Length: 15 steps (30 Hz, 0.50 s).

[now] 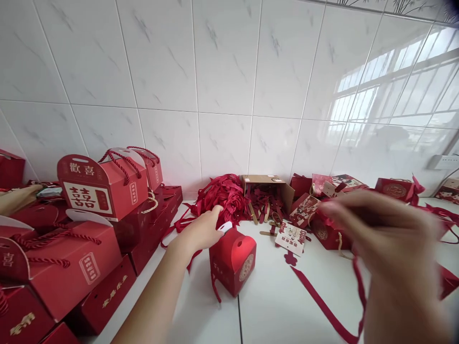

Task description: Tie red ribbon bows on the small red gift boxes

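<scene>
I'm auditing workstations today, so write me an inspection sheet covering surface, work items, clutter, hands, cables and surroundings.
Surface: white tabletop, dark seam.
Work items: red gift box upright; red ribbon trailing on the tabletop.
Clutter: ribbon pile, open cardboard box, double-happiness box stacked at left.
Hands: left hand at the gift box's upper edge; right hand raised, blurred, grip unclear.
Cables: apparent thin cord by wall fixture, far right.
Surroundings: white wall tiles; another person's arm, far left.

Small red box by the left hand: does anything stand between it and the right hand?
Nothing visible stands upright between the small red box and the right hand; a red ribbon lies on the tabletop between them, a printed card farther back.
</scene>
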Tool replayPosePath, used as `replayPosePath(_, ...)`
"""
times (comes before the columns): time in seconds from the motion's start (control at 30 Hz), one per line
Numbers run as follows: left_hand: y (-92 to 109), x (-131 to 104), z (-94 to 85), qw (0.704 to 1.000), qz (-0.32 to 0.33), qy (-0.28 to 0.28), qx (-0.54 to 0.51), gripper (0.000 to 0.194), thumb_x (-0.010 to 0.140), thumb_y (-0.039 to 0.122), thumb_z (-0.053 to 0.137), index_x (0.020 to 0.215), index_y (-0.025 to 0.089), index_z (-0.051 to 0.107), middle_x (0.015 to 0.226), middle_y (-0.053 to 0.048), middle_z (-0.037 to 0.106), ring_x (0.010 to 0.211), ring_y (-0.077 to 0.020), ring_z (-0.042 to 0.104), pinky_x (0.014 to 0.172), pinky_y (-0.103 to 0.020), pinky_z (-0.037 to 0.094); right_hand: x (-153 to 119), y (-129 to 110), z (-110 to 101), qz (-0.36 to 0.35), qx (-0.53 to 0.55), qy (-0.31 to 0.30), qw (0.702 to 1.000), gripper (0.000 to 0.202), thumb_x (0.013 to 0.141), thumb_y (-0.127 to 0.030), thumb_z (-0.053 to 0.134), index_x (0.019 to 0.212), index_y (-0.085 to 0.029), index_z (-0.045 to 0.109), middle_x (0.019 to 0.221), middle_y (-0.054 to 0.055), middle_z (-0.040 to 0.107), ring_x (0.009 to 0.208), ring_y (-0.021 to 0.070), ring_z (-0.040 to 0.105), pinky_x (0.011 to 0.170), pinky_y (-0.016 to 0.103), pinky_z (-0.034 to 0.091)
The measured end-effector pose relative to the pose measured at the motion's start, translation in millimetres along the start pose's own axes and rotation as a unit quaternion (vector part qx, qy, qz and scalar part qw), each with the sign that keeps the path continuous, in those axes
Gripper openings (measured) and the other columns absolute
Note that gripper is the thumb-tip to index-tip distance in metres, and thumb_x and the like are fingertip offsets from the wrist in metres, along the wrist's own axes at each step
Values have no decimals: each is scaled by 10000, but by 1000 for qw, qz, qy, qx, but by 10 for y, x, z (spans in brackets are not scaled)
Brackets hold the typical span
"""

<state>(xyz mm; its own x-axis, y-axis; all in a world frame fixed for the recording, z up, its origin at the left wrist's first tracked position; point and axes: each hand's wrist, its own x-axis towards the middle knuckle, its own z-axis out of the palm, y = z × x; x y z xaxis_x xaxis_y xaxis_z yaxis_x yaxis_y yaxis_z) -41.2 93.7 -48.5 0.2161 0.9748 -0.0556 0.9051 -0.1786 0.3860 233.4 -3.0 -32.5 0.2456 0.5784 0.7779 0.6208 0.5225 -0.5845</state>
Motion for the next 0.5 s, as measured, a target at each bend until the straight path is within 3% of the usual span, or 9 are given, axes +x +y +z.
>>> replayPosePath(0.07,48,-68,-24,999,37,1,2,616,796,303,507,1372,328,290,1247,-91,538,975,-240,604,666,-276,439,98,-43,261,6,11,-184,983,122,778,-335,662,818,-267,755,691,31,692,549,180,589,469,289,455)
replayPosePath(0.17,92,-145,-51,996,70,-50,25,491,776,297,508,1263,335,453,1279,-68,504,923,-236,627,642,-288,464,149,-36,610,19,23,-376,926,169,805,-240,599,837,-253,765,788,15,728,626,161,623,570,268,487)
replayPosePath(0.27,128,-179,-59,990,78,-101,54,395,760,308,514,1149,313,578,1297,-70,481,973,-267,629,702,-331,505,112,16,778,13,30,-447,894,242,823,-174,534,864,-241,763,769,-8,717,627,127,586,578,234,441)
replayPosePath(0.37,158,-173,-46,988,92,-102,66,408,781,321,505,1180,335,589,1366,-73,437,1229,-320,493,885,-404,492,89,63,814,0,12,-496,868,251,831,-172,507,778,-210,749,663,-18,654,573,97,492,526,219,352)
replayPosePath(0.5,162,-134,-12,988,96,-99,63,406,792,302,482,1172,392,591,1411,-42,407,1318,-320,396,922,-452,484,104,71,837,-5,5,-541,841,219,814,-175,527,718,-181,724,587,-26,558,521,75,364,507,224,286)
